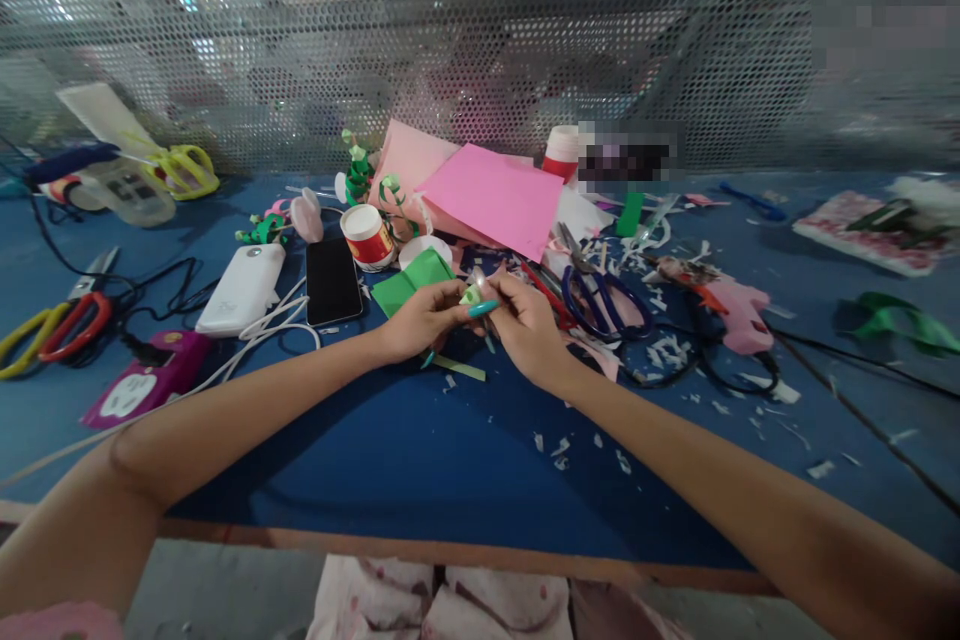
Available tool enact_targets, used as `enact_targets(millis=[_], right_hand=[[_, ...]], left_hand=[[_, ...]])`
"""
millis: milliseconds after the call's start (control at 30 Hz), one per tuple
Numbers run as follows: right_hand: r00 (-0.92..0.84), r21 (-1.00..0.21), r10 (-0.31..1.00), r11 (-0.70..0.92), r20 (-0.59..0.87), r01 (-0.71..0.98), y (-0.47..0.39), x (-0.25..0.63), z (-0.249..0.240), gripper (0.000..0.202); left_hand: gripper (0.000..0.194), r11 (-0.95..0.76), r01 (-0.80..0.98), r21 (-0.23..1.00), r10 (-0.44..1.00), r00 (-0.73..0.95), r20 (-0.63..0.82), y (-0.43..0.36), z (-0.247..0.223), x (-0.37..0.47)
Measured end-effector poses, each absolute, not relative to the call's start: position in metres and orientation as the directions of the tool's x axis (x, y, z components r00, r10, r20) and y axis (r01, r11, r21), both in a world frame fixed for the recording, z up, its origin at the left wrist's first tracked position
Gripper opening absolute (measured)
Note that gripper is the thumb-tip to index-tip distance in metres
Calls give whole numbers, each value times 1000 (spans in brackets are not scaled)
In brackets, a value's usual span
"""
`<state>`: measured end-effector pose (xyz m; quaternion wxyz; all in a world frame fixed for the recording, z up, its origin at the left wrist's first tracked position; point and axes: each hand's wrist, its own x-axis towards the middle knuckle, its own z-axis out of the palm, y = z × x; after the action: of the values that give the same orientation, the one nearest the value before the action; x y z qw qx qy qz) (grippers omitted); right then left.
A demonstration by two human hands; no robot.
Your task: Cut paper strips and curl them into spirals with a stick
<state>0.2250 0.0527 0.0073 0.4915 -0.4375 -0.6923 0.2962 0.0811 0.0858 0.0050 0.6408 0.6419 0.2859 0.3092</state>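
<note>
A perforated metal screen rises behind our blue table, its right side strewn with white scraps. Our forearms angle in from the lower corners and meet near the centre, where our left hand and right hand, fingers bent inward, pinch a small pale-green piece between them over the table. Green paper lies just beyond our left hand; blue scissors rest beside our right, near a pink glue gun.

Dim, soft light | bright glare on mesh | faint shadow on tabletop | edges stretched, blurred | patches pixelated
</note>
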Motion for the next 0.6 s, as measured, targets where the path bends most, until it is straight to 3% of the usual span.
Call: enact_targets(millis=[167,400,600], right_hand=[[-133,-891,919,393,372,227,52,226,10,28],[-105,-937,951,305,290,173,58,228,16,40],[-208,-931,939,312,273,187,54,227,25,39]], left_hand=[[33,77,-84,993,728,686,2,84,6,83],[27,-23,-54,998,770,636,52,87,2,79],[33,-1,49,999,747,664,-31,85,8,82]])
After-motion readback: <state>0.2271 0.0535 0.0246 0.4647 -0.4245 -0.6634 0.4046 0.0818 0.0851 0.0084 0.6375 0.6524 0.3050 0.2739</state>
